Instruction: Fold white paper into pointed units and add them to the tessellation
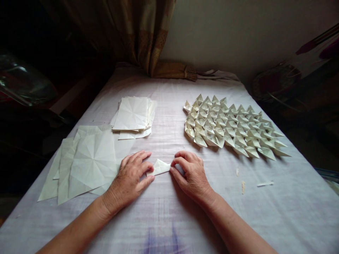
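Note:
Between my hands, low over the cloth, lies a small folded paper boat (160, 167), white, with a peak in the middle and a long straight lower edge. The thumb and index finger of my left hand (135, 173) close around its left end, while the other fingers of that hand reach forward. My right hand (189, 173) pinches the right tip between thumb and fingertips. Both tips of the boat are partly hidden by the fingers.
Finished paper boats (230, 125) stand in tight rows at right. Creased paper sheets (92, 158) spread beside my left hand, with a neat paper stack (131, 113) behind. Small paper scraps (243, 187) lie front right on the pale tablecloth (169, 91). A curtain (148, 35) hangs at the back.

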Demonstrator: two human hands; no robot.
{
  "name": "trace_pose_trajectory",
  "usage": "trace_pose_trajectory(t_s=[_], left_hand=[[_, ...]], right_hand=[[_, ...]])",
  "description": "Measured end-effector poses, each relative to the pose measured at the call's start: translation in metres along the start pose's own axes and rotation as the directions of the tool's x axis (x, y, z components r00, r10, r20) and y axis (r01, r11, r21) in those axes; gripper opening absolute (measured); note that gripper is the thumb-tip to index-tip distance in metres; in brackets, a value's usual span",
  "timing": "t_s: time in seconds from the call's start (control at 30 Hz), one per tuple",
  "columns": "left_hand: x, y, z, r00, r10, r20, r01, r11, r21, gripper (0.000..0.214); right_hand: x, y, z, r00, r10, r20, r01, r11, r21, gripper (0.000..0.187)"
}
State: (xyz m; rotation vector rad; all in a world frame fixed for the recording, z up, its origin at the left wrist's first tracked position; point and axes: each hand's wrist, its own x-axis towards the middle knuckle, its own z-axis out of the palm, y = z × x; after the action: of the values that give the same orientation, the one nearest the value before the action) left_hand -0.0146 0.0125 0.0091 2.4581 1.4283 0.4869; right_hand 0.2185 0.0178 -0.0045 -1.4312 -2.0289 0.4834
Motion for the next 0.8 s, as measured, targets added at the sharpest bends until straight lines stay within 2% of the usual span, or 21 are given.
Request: trace_pose_trajectory(t_s=[0.17, 0.33, 0.47, 0.6, 0.67, 0.73, 0.8], left_hand=[[0.009, 0.001, -0.01, 0.988, 0.153, 0.022, -0.155, 0.984, 0.089, 0.008], [0.014, 0.004, -0.013, 0.946, 0.323, -0.002, -0.31, 0.912, 0.269, 0.015], [0.016, 0.005, -0.012, 0.931, 0.363, -0.041, -0.335, 0.893, 0.299, 0.021], [0.02, 0.005, -0.012, 0.959, 0.248, -0.14, -0.221, 0.958, 0.181, 0.02], [0.022, 0.006, -0.013, 0.972, 0.149, -0.182, -0.141, 0.989, 0.054, 0.018], [0.025, 0.009, -0.013, 0.988, -0.021, -0.153, -0.004, 0.987, -0.16, 0.017], [0.027, 0.012, -0.013, 0.974, -0.222, -0.041, 0.183, 0.884, -0.431, 0.016]], right_hand=[[0.001, 0.001, -0.004, 0.997, -0.062, 0.055, 0.062, 0.998, 0.0, 0.017], [0.001, 0.004, -0.003, 0.995, -0.094, 0.044, 0.095, 0.996, -0.006, 0.018], [0.0, 0.007, 0.001, 0.99, -0.141, 0.001, 0.14, 0.99, -0.019, 0.015], [-0.001, 0.008, 0.003, 0.981, -0.171, -0.093, 0.168, 0.985, -0.036, 0.014], [-0.001, 0.007, 0.002, 0.973, -0.179, -0.147, 0.179, 0.984, -0.014, 0.014], [0.0, 0.004, -0.001, 0.975, -0.143, -0.168, 0.159, 0.983, 0.087, 0.015], [0.001, 0.001, -0.003, 0.986, -0.074, -0.152, 0.112, 0.961, 0.255, 0.016]])
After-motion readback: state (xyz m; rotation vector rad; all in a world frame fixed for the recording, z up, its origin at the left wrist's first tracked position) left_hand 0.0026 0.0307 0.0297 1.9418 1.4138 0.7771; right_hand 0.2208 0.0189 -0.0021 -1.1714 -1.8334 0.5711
